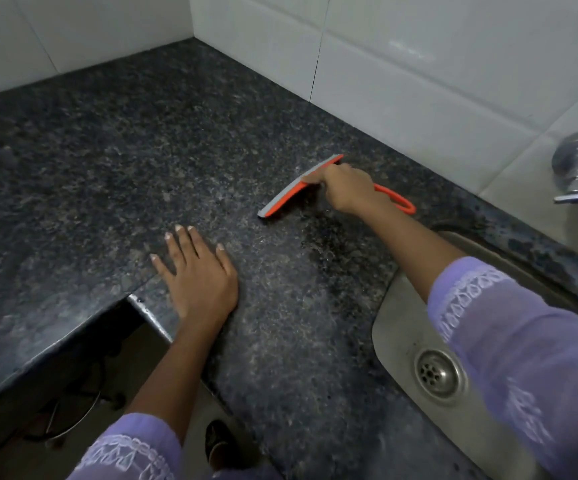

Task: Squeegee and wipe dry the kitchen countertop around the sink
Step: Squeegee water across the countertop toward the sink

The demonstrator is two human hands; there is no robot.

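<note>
Orange squeegee [298,188], grey rubber blade, sits on the granite countertop [107,161] left of the steel sink [398,327], approx. midway btwn front edge and tiled wall [419,64]. Right hand [344,188] is closed round its handle nr the head; the looped handle end sticks out behind the hand toward the sink/wall side. Blade's long axis runs diagonal, far end toward the wall, near end toward the person; blade edge faces left, away from the sink. Blade appears in contact w/ the stone, though contact can't be confirmed.

Left hand [197,271] lies flat, fingers spread, holding nothing, on the counter nr the front-edge step, well apart from the tool; likely bracing only.

Darker wet-looking patch [329,244] lies btwn blade and sink rim, just behind the tool on the right hand's side.

Judgement: squeegee stage in progress; no cloth in view, wipe-dry not begun. Water most likely goes to the sink, so the next stroke should draw the blade right.
</note>
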